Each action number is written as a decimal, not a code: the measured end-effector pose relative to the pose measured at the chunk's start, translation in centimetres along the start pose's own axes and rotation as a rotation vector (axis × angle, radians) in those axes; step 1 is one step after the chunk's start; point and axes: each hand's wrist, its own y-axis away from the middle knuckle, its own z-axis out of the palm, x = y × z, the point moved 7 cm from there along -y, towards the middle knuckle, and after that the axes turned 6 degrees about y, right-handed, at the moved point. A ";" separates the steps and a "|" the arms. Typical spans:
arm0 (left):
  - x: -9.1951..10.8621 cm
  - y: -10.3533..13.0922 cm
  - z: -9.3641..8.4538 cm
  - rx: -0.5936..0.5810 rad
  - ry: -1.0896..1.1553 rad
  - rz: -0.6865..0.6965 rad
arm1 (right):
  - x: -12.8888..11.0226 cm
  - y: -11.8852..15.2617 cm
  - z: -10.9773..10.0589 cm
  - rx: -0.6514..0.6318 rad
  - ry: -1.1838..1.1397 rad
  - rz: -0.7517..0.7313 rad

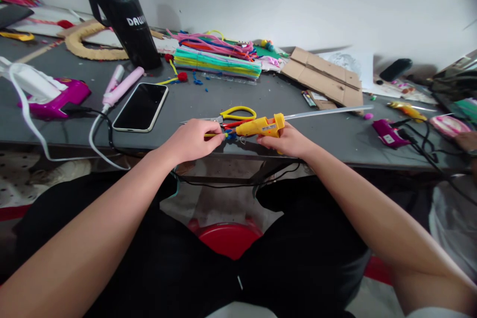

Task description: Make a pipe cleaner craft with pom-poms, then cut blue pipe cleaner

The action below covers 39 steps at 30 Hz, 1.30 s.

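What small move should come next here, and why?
Probably a gentle squeeze of the yellow plastic glue gun: the right hand grips it, its nozzle is close to a small blue piece, and the left hand holds a thin yellow stem beside it.

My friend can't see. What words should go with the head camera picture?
A person's right hand holds a yellow hot glue gun, its nozzle pointing toward the left hand, which pinches a thin yellow stem. A smartphone, a black bottle and colorful pipe cleaners are on the gray table.
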 end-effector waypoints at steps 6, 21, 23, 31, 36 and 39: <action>0.1 0.0 -0.1 -0.008 -0.004 -0.004 | -0.1 0.0 0.0 0.004 -0.016 -0.017; -0.3 0.0 0.0 -0.010 0.018 -0.021 | 0.2 0.2 -0.4 0.028 0.037 -0.023; -0.3 0.0 0.0 -0.010 0.022 -0.018 | 0.2 0.2 -0.4 0.035 0.047 -0.029; -0.3 0.1 -0.2 -0.009 0.046 -0.036 | 0.1 0.4 -0.6 0.031 0.027 -0.010; -0.3 0.1 -0.4 0.005 0.114 -0.026 | 0.6 0.9 -1.2 0.051 0.040 0.035; -0.3 0.2 -0.4 0.006 0.154 -0.026 | 1.1 1.1 -2.5 0.112 0.131 0.074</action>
